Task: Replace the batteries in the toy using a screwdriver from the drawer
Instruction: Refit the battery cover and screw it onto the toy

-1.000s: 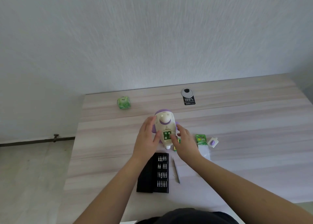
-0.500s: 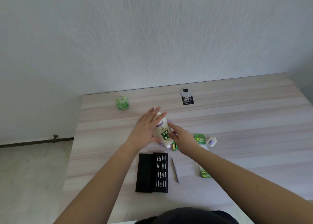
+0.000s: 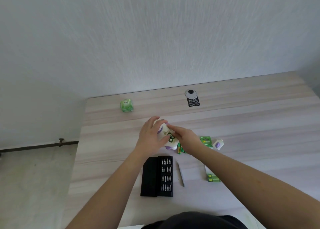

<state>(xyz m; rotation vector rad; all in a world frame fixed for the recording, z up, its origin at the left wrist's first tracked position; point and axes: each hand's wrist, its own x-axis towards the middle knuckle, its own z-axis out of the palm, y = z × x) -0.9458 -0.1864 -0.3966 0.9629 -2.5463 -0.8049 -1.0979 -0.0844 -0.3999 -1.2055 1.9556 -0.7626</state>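
Just above the middle of the frame, the toy (image 3: 166, 133), cream with purple trim, lies tilted on the pale wood-grain counter (image 3: 251, 124) with its open battery bay facing up and green cells showing inside. The left hand (image 3: 152, 135) wraps round the toy's left flank, fingers curled over its upper end, so this grip holds the toy. The right hand (image 3: 184, 136) comes in from the right, its fingers laid along the toy's right edge beside the bay; whether they pinch anything I cannot tell. Touching or nearly touching the toy's lower end, a few loose green batteries (image 3: 180, 149) lie partly under the right wrist. Right of them sit a green battery pack (image 3: 205, 140) and, just beside it, a small white and purple cover piece (image 3: 218, 144). Below the hands, near the centre of the frame, a black bit case (image 3: 156, 176) lies open with rows of metal bits on its right half, and a slim grey screwdriver (image 3: 181, 174) lies just to its right, apart from both hands. Another green battery box (image 3: 213, 178) rests further right, partly hidden by the right forearm. Toward the upper left of the counter stands a green cube (image 3: 126, 105), and toward its far edge a black tag reading 100% (image 3: 193, 102).
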